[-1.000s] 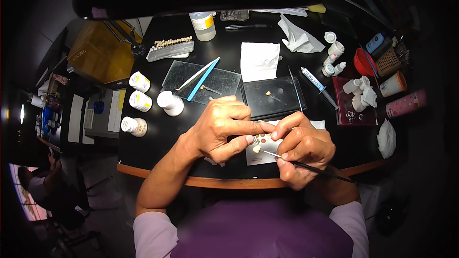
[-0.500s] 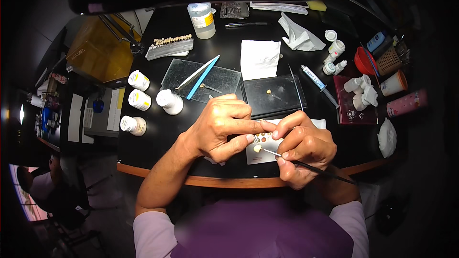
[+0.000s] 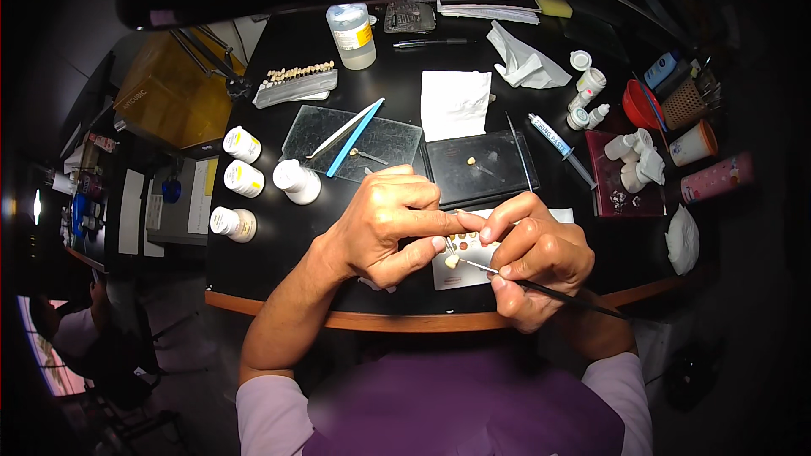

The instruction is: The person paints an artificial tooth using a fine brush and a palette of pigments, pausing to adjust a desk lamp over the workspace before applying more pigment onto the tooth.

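Pinched between thumb and forefinger, my left hand (image 3: 390,224) holds a small cream tooth crown (image 3: 452,261) by a thin metal holder, mostly hidden by the fingers. My right hand (image 3: 545,255) is closed round a fine brush (image 3: 562,295) with a black handle. Its tip points left and meets or nearly meets the crown; I cannot tell which. Fingertips of both hands come together just above it. Under them lies a white card (image 3: 459,279) with coloured dots. Beyond the hands, another small crown (image 3: 471,161) rests on a black flat case (image 3: 452,181).
A glass slab (image 3: 395,135) bears a blue-and-white pair of tweezers (image 3: 358,135). White jars (image 3: 297,181) stand at left, a shade guide (image 3: 296,89) behind. A folded tissue (image 3: 456,105), a syringe (image 3: 562,150) and small bottles (image 3: 589,84) lie farther right. The wooden table edge (image 3: 414,321) runs near me.
The whole view has shifted very slightly. Both hands keep their grips, with the brush tip still at the crown.
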The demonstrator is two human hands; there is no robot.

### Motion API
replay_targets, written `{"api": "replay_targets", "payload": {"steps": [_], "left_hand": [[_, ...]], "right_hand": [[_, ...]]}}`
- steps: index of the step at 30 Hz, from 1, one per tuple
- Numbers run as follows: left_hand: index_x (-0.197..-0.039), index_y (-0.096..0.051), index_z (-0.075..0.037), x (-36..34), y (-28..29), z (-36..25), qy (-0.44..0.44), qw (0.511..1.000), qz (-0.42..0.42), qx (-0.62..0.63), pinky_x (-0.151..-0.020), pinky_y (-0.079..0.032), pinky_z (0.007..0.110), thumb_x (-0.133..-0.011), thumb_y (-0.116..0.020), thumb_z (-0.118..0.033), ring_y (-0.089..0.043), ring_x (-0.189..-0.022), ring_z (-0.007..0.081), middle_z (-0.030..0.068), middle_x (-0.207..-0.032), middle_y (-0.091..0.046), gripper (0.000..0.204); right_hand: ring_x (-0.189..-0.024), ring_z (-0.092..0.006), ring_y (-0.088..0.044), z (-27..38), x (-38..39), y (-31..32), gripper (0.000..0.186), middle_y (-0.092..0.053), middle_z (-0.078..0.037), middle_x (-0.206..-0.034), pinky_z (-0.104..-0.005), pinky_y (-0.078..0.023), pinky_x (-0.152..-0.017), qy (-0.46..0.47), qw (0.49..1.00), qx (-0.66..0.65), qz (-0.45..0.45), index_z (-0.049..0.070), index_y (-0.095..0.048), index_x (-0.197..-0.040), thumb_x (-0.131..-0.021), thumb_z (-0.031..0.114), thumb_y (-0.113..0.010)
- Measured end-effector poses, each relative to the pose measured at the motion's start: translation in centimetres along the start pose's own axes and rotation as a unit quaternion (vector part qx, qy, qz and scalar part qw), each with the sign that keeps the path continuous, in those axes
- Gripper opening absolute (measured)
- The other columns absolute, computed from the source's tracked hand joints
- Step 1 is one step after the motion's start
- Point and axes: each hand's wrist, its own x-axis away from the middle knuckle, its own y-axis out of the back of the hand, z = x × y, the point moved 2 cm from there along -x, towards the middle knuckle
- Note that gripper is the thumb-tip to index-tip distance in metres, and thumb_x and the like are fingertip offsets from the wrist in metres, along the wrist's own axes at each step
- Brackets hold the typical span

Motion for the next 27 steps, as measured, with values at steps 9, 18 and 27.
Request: {"api": "replay_targets", "payload": {"steps": [9,18,27], "left_hand": [[-0.119,-0.082,-0.012,-0.31,0.16,-0.43,-0.007,1.000,-0.004,-0.015,-0.063,-0.036,0.037,-0.077,-0.065,-0.027,-0.045,-0.059,0.0207,0.0016,-0.062,-0.044,0.048],[-0.119,-0.082,-0.012,-0.45,0.30,-0.57,-0.007,1.000,-0.007,-0.017,-0.063,-0.035,0.037,-0.074,-0.067,-0.025,-0.045,-0.059,0.0209,0.0014,-0.062,-0.045,0.049],[-0.116,-0.083,-0.011,-0.45,0.25,-0.50,-0.008,1.000,-0.009,-0.018,-0.061,-0.036,0.036,-0.075,-0.067,-0.025,-0.047,-0.058,0.0211,0.0017,-0.062,-0.045,0.047]], "right_hand": [[-0.077,-0.0279,-0.068,-0.14,0.39,-0.07,0.018,-0.060,-0.004,-0.067,-0.0374,-0.057,-0.074,0.003,1.000,0.003,-0.001,0.007,-0.055,-0.074,-0.065,-0.003,-0.067],[-0.080,-0.0275,-0.069,0.00,0.46,-0.05,0.019,-0.062,-0.003,-0.067,-0.0376,-0.057,-0.074,-0.005,1.000,0.013,0.011,0.008,-0.055,-0.073,-0.065,-0.005,-0.067],[-0.083,-0.0276,-0.068,0.11,0.38,-0.06,0.019,-0.063,-0.004,-0.068,-0.0380,-0.058,-0.075,-0.019,1.000,0.007,0.011,0.008,-0.055,-0.072,-0.065,-0.005,-0.067]]}}
